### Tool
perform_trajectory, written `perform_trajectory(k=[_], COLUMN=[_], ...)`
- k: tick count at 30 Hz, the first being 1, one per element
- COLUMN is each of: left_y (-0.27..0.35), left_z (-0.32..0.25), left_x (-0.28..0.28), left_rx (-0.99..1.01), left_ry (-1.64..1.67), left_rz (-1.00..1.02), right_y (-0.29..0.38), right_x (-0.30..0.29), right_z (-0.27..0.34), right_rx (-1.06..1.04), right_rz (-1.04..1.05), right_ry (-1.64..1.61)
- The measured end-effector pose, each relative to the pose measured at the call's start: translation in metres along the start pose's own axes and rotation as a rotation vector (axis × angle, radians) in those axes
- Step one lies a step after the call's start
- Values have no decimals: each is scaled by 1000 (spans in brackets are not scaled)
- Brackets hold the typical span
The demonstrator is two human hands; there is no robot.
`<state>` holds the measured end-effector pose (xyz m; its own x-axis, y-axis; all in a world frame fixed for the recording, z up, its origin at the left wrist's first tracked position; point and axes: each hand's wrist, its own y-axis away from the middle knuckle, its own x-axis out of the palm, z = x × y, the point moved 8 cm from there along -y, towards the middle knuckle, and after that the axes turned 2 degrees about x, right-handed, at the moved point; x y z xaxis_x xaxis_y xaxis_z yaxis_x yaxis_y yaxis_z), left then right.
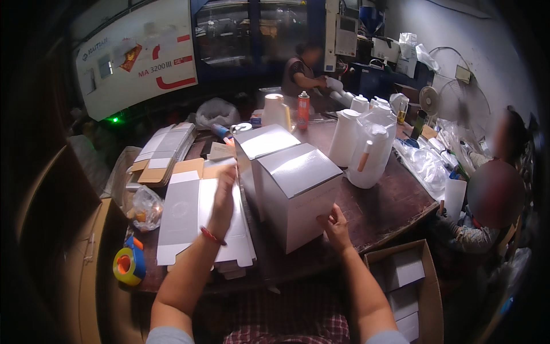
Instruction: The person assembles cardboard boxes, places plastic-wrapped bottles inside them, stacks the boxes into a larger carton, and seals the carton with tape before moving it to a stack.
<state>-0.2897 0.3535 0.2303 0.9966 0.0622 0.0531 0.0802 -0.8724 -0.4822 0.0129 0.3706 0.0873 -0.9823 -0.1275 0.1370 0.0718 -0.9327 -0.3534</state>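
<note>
Two closed silver-grey cardboard boxes stand side by side on the dark table [386, 206]. At the lower right corner of the nearer box [296, 193], my right hand [335, 225] has its fingers against or just beside the side wall; whether it grips is unclear. The farther box [266, 142] stands behind and to the left. My left hand [224, 198] is upright with nothing seen in it, left of the boxes, over a stack of flat, unfolded cartons [182, 215]. White jugs stand right of the boxes, one of them a plastic-wrapped jug [369, 150].
A tape dispenser [129, 262] lies at the table's left corner, near a plastic bag [147, 208]. More flat cartons [165, 144] lie farther back, left of a red spray can [303, 111]. An open carton [429, 279] holds several boxes at lower right. Co-workers are behind and right.
</note>
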Motion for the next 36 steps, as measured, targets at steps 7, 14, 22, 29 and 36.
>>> perform_trajectory(k=[7, 14, 22, 29, 36], left_y=[-124, -104, -22, 94, 241], left_z=[138, 129, -35, -115, -141], left_x=[-71, 1, -6, 152, 300], left_rx=[-463, -488, 135, -39, -319], left_ry=[127, 247, 320, 686, 513], left_rz=[-170, -10, -25, 647, 1625], right_y=[43, 78, 182, 368, 557], right_x=[28, 38, 46, -33, -62], right_z=[-19, 18, 90, 231, 330], right_rx=[176, 427, 122, -75, -144], right_rz=[-297, -671, -826, -1065, -1340], right_ry=[-73, -222, -716, -391, -19])
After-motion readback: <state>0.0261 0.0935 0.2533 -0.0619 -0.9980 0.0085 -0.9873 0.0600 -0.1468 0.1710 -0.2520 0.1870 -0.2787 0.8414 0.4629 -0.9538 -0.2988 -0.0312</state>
